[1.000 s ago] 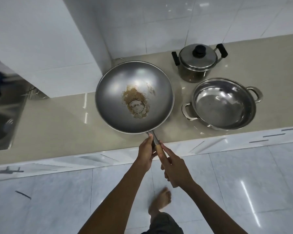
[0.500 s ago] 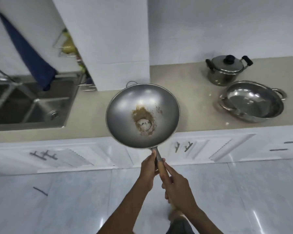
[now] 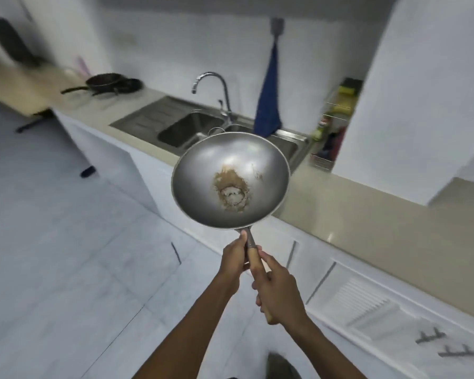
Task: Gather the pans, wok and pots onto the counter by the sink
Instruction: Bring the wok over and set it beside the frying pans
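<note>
A steel wok (image 3: pixel 203 192) with a brown burnt patch in its bowl hangs in the air in front of the sink (image 3: pixel 192 127), over the counter's front edge. Both hands grip its wooden handle: my left hand (image 3: pixel 234 258) nearer the bowl, my right hand (image 3: pixel 278 292) lower down. Two dark frying pans (image 3: pixel 107 83) lie on the beige counter (image 3: pixel 93 105) to the left of the sink. The pots are out of view.
A curved tap (image 3: pixel 212 90) stands behind the sink and a blue cloth (image 3: pixel 267 105) hangs on the wall. A wire rack with bottles (image 3: pixel 331 127) sits right of the sink beside a white tiled pillar (image 3: pixel 411 91). White cupboards run under the counter.
The wok has been lifted off the counter and carried left toward the sink. The view has swung left, so the lidded pot and two-handled pot have dropped out of sight.
</note>
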### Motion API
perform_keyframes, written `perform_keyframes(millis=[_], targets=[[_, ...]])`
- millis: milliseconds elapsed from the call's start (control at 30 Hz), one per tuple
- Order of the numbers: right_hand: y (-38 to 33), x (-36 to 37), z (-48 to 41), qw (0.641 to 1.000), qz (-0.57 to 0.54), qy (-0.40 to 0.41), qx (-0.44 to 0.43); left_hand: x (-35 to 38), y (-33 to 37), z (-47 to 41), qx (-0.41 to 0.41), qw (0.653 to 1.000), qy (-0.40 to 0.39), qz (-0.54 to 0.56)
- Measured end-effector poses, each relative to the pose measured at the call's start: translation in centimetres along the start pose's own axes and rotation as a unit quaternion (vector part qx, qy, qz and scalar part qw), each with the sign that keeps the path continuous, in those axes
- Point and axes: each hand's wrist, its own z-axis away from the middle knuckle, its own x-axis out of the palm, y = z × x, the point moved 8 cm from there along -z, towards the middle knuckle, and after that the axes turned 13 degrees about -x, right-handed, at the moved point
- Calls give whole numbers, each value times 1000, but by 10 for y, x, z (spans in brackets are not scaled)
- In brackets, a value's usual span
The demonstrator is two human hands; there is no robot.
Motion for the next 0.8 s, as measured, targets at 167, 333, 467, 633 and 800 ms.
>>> perform_keyframes(millis=[167,333,467,633,800], targets=[[-48,92,-73,995,24,-87,-39,-101,65,-28,37,995,79,38],[-84,187,-160,986,12,-150,-65,-201,123,-84,59,985,139,87],[-113,267,-238,978,10,-196,-76,-279,174,-139,41,972,194,124],[-151,360,-324,964,24,-254,-75,-364,236,-193,35,958,238,156],[-187,452,-397,950,36,-301,-78,-453,289,-238,37,944,273,182]])
